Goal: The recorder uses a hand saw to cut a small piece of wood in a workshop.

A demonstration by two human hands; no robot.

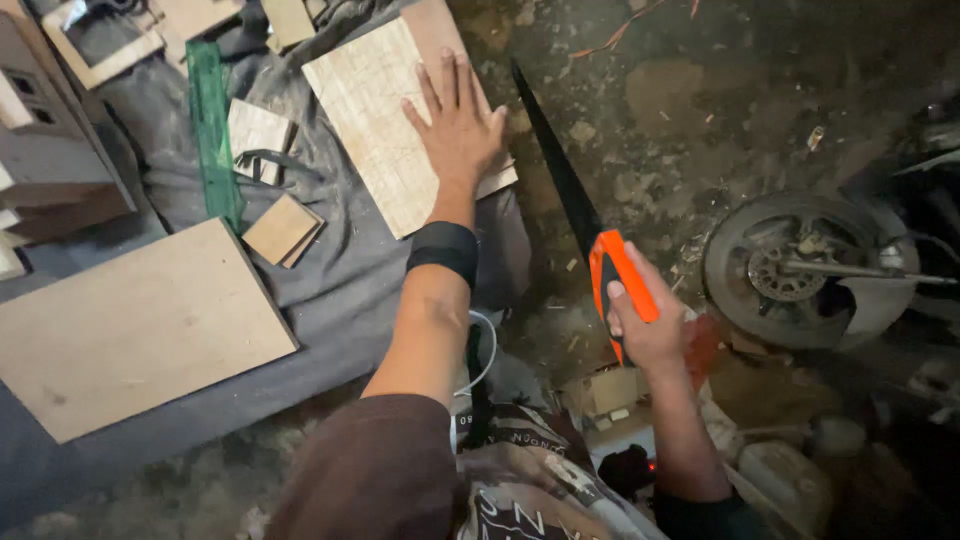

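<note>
My left hand [458, 125] lies flat, fingers spread, on the right part of a pale plywood board [380, 130] that rests on a grey cloth [340, 270]. A black band wraps that wrist. My right hand [645, 325] is closed around the orange handle of a hand saw [585, 225]. Its dark blade points up and away, just right of the board's edge and clear of the wood. The saw tip ends near the board's upper right corner.
A large plywood sheet [130, 330] lies at the left, with small wood offcuts [282, 230] and a green ruler [212, 130] beside it. A motorcycle wheel [790, 270] stands at the right on the dirty floor. Boxes and a plastic container [790, 480] sit near my legs.
</note>
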